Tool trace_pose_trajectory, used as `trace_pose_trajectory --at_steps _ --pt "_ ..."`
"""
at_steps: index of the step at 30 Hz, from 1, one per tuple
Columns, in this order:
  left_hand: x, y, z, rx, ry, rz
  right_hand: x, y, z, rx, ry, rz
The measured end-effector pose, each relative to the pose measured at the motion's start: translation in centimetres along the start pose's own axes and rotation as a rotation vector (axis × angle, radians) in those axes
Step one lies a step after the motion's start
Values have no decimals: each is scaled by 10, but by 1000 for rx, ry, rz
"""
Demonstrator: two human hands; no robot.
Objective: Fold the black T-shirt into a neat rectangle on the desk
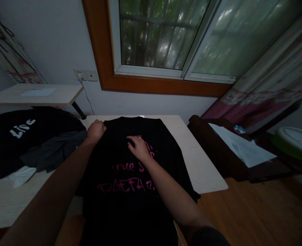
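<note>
A black T-shirt (130,215) with pink lettering lies spread on a pale wooden table, its lower part hanging over the near edge. At the shirt's upper left shoulder, my left hand (96,131) is closed on the fabric's edge. My right hand (140,148) rests on or just above the upper chest, thumb and fingers apart and nothing held. Part of the pink print is hidden under that hand and forearm.
To the left, a pile of dark clothes (51,131) sits below a raised shelf (45,98). The pale table (204,164) has its right edge beside a dark brown piece of furniture (202,136) with paper sheets (240,145). A window (163,37) and wall socket (85,75) are behind.
</note>
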State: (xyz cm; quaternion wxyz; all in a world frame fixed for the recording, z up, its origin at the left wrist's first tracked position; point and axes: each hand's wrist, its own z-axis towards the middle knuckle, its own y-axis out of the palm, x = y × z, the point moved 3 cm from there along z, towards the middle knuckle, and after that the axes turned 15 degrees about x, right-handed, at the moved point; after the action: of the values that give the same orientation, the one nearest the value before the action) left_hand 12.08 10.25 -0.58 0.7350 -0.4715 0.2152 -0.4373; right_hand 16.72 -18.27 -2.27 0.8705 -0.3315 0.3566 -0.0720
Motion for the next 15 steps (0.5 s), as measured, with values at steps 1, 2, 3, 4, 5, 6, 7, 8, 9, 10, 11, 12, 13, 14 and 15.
trace_pose_trajectory --at_steps 1,2,3,4,5,6,7,8,9,10,11,12,13,14,15 --pt "-3 -1 1 23 -22 -10 0 0 0 -15 -21 15" --pt "-6 -2 1 41 -41 -22 -1 1 0 -31 -42 27" --pt "-9 -3 2 53 -56 -34 -1 2 -1 -47 -63 34" --pt "-12 -3 2 61 -69 -45 -1 2 -1 -62 -83 37" --pt "-15 -3 1 67 -80 -53 -1 3 -2 -77 -100 36" --pt "-17 -3 1 78 -90 -59 -1 4 -2 -90 -113 33" --pt "-19 -3 1 91 -95 -66 -1 5 -3 -99 -121 29" --pt "-21 -2 1 103 -91 -78 0 5 -4 -107 -125 27" --pt "-21 -1 2 108 -71 -99 0 6 -4 -111 -126 27" --pt "-20 1 3 101 -32 -128 1 6 -4 -112 -124 28" --pt "-19 3 4 82 18 -157 1 6 -4 -112 -121 31" --pt "-17 5 5 52 71 -179 2 6 -4 -110 -117 35" --pt "-15 7 7 19 118 -187 2 6 -4 -109 -114 43" --pt "-14 9 9 -8 151 -181 3 6 -4 -107 -109 55" --pt "-13 9 12 -27 167 -162 3 6 -3 -104 -105 71"
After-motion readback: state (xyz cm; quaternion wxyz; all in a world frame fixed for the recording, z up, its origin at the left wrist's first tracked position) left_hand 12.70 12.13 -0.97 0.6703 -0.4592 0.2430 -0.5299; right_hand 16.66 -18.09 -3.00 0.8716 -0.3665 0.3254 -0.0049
